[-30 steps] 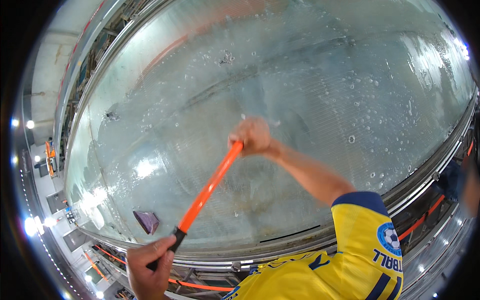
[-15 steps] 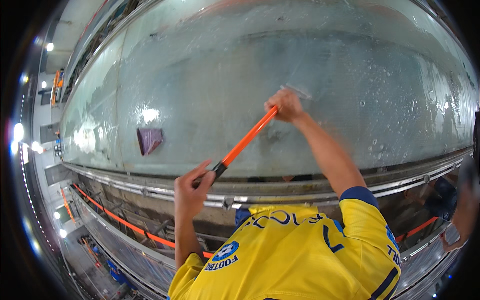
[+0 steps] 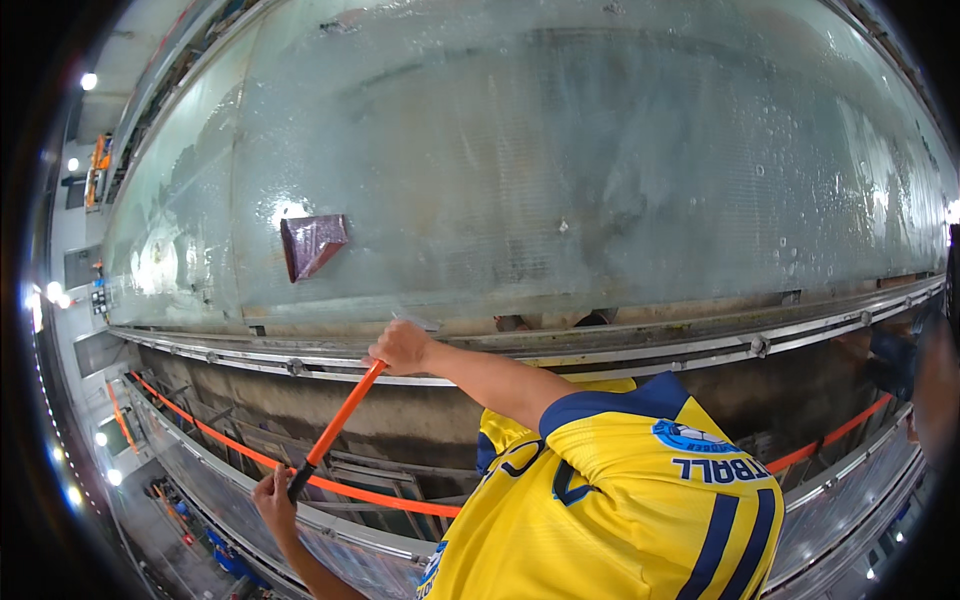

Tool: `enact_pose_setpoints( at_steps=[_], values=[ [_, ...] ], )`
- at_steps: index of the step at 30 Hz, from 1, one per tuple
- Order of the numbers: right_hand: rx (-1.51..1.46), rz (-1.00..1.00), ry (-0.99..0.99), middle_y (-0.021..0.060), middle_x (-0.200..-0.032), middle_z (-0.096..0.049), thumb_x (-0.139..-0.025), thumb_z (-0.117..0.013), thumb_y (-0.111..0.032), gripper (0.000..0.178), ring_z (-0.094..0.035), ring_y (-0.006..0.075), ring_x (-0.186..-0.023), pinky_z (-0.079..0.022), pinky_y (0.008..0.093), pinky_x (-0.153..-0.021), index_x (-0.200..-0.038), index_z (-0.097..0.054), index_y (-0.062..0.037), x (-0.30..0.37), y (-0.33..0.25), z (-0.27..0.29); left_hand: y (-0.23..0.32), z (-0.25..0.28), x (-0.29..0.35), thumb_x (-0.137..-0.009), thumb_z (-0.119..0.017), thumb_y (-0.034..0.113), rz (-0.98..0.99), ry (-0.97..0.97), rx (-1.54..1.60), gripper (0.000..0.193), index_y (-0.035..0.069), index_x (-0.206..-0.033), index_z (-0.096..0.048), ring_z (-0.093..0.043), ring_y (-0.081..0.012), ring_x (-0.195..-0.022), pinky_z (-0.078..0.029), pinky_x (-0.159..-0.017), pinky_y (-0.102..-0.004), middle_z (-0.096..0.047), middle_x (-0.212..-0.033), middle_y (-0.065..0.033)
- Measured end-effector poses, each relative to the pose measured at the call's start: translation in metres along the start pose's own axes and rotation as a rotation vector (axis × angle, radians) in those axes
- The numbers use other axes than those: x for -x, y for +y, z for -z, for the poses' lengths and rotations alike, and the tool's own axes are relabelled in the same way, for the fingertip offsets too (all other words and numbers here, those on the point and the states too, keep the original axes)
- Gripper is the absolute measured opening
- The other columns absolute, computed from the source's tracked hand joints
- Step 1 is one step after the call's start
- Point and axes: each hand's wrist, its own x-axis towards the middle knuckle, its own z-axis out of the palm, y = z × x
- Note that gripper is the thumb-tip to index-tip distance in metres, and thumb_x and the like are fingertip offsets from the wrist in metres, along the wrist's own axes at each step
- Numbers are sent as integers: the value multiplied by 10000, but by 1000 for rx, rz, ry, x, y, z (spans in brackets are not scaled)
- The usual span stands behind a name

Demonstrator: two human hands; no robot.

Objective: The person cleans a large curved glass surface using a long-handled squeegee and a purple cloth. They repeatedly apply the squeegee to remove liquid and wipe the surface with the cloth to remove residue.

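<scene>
In my right hand [image 3: 402,348] is the upper end of an orange pole [image 3: 342,415], with the fingers closed round it. A thin pale blade [image 3: 415,322] shows just beyond that hand, so the tool looks like a long-handled squeegee or scraper; the joint is hidden by the fingers. My left hand [image 3: 277,497] grips the pole's black lower end. The blade is at the near edge of a large wet glass sheet [image 3: 480,210]. A folded piece of purple film [image 3: 314,246] lies on the glass, left of centre.
Metal rails [image 3: 620,358] run along the glass's near side. An orange bar [image 3: 390,498] crosses behind me, beside more glass sheets in frames [image 3: 360,560]. At the far right another person's arm [image 3: 937,390] is in view, blurred.
Both hands and the orange pole have moved left and toward me. The blade has come from mid-glass to the near edge, and my left hand has closed on the black end.
</scene>
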Motion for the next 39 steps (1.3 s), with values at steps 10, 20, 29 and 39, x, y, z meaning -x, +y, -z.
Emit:
enact_pose_setpoints(
  at_steps=[10,20,29,39],
  values=[
    [170,-244,528,32,-502,-535,-929,-673,-336,432,-561,241,-461,-424,386,-489,-571,-521,-147,109,60,157,261,-54,-10,-876,-788,179,-386,-203,-217,355,-44,-637,-648,-378,-15,-497,-275,-456,-248,-497,-512,36],
    [789,-483,596,15,-541,-567,-932,-670,-280,340,-560,214,-500,-446,374,-497,-607,-615,-198,375,152,378,466,-242,149,-853,-808,372,-913,-422,-152,355,35,-754,-755,-477,-109,-496,-362,-473,-292,-593,-558,-71],
    [446,-429,243,36,-631,-563,-920,-626,-310,340,-567,230,-667,-459,442,-714,-617,-555,-174,356,224,432,420,-275,222,-894,-753,277,-824,-462,192,277,45,-1044,-741,-515,-161,-533,-419,-521,-324,-614,-652,-96],
    [53,-72,48,59,-611,-622,-896,-606,-330,327,-658,323,-638,-484,484,-602,-612,-602,-168,126,74,170,151,-108,138,-867,-766,137,-170,-144,47,230,-60,-983,-747,-537,-50,-615,-419,-558,-238,-622,-666,2]
  ],
)
